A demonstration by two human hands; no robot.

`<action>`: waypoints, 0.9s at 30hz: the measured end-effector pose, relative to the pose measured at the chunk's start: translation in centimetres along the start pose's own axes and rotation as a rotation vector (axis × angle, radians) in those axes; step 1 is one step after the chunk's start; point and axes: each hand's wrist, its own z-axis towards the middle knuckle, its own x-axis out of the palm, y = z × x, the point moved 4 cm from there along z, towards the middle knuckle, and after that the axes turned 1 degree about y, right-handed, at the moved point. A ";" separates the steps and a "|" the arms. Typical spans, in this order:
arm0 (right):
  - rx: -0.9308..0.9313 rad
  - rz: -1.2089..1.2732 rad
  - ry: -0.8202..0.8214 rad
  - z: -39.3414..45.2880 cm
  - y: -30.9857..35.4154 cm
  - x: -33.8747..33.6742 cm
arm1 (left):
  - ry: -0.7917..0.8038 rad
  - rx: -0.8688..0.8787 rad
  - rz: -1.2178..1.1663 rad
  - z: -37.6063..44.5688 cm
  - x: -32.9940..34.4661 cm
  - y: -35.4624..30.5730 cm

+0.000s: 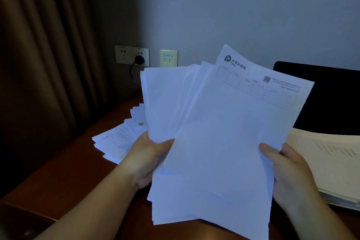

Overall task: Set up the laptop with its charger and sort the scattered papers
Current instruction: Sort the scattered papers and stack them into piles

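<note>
The desk (pixel 64 163) runs from lower left toward the centre of the frame. The laptop (pixel 329 99) stands dark at right centre, partly behind the sheets I hold. A cream stack (pixel 331 163) lies at the right edge, below the laptop.

The held sheaf of papers (pixel 214 142) fills the centre of the frame, fanned and uneven, its top sheet bearing a printed form header. More scattered papers (pixel 120 140) lie on the desk at left centre. I judge the sheaf light, limp and slippery sheet against sheet, so it is best held at the lower side edges, with the thumb on top and the fingers behind.

My left hand (pixel 148 160) grips the sheaf's lower left edge, thumb across the front. My right hand (pixel 288 173) grips the right edge, thumb pressed on the top sheet. Both forearms rise from the bottom of the frame.

In the upper left, a dark plug (pixel 139 60) sits in the wall socket (pixel 132 55), and its cable (pixel 132 73) drops behind the sheaf.
</note>
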 end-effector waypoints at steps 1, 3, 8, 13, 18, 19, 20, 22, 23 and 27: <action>-0.006 -0.011 -0.008 -0.1 0.1 0.0 | -0.022 0.003 -0.001 -0.1 -0.1 -0.1; -0.030 -0.046 -0.035 -0.1 0.1 -0.1 | -0.068 -0.008 -0.005 -0.1 -0.2 -0.1; -0.122 -0.088 -0.181 -0.1 0.3 -0.8 | -0.140 -0.023 -0.038 0.0 -0.4 -0.1; -0.181 -0.078 -0.239 -0.1 0.6 -1.3 | -0.231 -0.008 -0.168 0.4 -1.8 -0.1; -0.142 -0.058 -0.208 0.0 0.1 -1.1 | -0.239 0.012 -0.172 0.5 -2.1 -0.1; -0.109 -0.045 -0.172 0.1 0.0 -0.9 | -0.227 0.016 -0.157 0.5 -2.1 -0.1; -0.070 -0.027 -0.124 0.2 -0.2 -0.6 | -0.210 0.023 -0.136 0.4 -1.9 -0.1; 0.027 0.017 -0.013 0.1 -0.4 0.1 | -0.157 0.035 -0.089 0.3 -1.4 0.0; 0.073 0.038 0.046 0.0 -0.5 0.4 | -0.127 0.037 -0.064 0.2 -1.1 0.0; 0.111 0.105 0.091 -0.2 -0.7 0.8 | -0.104 0.027 -0.042 0.0 -0.6 0.0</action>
